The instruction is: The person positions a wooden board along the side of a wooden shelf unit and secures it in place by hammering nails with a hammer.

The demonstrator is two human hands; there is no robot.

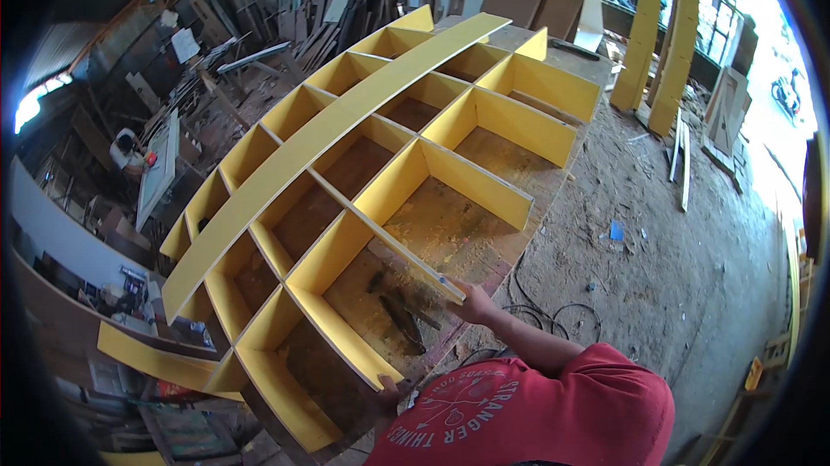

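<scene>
A large yellow shelf frame of crossing boards lies on a brown worktable, forming several open compartments. Across its top rests a long, loose-looking yellow plank, set diagonally from lower left to upper right. My right hand is closed around the near end of one yellow divider board. Lower down, my left hand grips the near end of the neighbouring divider board; most of its fingers are hidden. Dark tools lie on the tabletop between these two boards.
Black cable coils on the dirt floor beside the table. Yellow boards stand upright at the far right, near loose strips. Another yellow board lies at lower left. Farther left, a person works over a pale panel.
</scene>
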